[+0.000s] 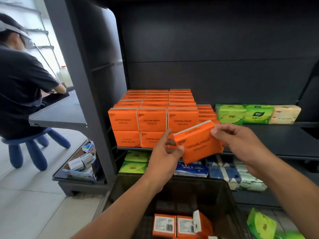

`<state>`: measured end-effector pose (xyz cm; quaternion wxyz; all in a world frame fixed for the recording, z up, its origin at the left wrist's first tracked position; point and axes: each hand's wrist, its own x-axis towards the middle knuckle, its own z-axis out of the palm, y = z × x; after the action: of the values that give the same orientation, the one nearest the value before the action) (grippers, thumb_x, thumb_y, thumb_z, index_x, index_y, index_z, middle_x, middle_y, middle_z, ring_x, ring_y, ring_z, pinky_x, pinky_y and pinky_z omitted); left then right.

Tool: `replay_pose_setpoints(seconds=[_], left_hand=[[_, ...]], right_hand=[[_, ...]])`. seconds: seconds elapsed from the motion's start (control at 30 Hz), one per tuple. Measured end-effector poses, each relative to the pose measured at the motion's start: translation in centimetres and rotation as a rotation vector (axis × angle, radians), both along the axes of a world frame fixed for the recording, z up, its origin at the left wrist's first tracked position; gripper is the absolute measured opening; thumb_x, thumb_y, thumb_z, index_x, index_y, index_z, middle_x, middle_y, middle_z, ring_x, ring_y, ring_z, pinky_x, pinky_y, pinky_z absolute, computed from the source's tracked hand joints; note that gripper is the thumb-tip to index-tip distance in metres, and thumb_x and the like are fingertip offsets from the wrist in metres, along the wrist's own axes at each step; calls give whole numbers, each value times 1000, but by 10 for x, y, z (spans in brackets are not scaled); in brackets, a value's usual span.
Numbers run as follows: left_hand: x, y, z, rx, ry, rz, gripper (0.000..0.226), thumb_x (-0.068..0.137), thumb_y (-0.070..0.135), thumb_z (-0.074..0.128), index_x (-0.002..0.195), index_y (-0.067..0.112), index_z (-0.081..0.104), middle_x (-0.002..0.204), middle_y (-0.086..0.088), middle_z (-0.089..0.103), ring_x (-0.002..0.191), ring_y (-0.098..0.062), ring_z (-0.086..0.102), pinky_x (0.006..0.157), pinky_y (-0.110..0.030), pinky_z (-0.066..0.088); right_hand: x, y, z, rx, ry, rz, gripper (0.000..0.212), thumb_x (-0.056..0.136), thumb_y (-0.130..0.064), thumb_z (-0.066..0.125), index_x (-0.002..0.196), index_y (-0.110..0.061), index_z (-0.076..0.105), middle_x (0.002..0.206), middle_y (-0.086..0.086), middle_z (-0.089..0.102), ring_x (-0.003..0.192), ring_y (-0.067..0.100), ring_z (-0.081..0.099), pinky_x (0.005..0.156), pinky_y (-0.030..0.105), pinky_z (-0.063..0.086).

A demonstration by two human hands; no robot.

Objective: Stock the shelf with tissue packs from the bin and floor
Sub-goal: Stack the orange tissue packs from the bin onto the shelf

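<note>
An orange tissue pack (198,144) is held tilted in front of the dark shelf (276,140). My left hand (165,152) pinches its lower left corner, and my right hand (238,140) grips its upper right edge. Behind it, orange packs (153,118) fill the shelf's left side in stacked rows. Green and beige packs (255,114) lie at the back right of the same shelf. Below me stands the dark bin (172,187) holding more orange packs (181,225). A green pack (260,225) lies on the floor at the right.
The lower shelf holds green packs (134,163) and blue and white packs (222,169). A grey upright post (81,94) bounds the shelf on the left. A seated person (20,80) on a blue stool (32,147) is at a table further left. A low tray (81,163) of small boxes sits beside the post.
</note>
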<state>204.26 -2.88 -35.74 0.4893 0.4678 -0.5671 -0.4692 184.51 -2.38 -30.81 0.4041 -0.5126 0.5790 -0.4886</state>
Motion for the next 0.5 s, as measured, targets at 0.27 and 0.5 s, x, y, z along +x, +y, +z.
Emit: replay_pose_setpoints(seconds=[0.27,0.5], left_hand=[[-43,-19,24,-52,154,122,27,98,23,59,119,39,52,109,11,63,96,-12,66,71,-29,54],[-74,-36,26,-131,4,74,39,98,13,58,128,37,53,116,18,59,96,-10,64,78,-25,57]], right_hand=[[-32,-22,7,-71,-74,-60,16,95,-33,63,104,-21,65,104,1,68,93,18,62,73,31,51],[-60,-42,0,-82,-116,-131,13,97,-38,61,110,-36,64,117,7,68,109,29,64,89,42,54]])
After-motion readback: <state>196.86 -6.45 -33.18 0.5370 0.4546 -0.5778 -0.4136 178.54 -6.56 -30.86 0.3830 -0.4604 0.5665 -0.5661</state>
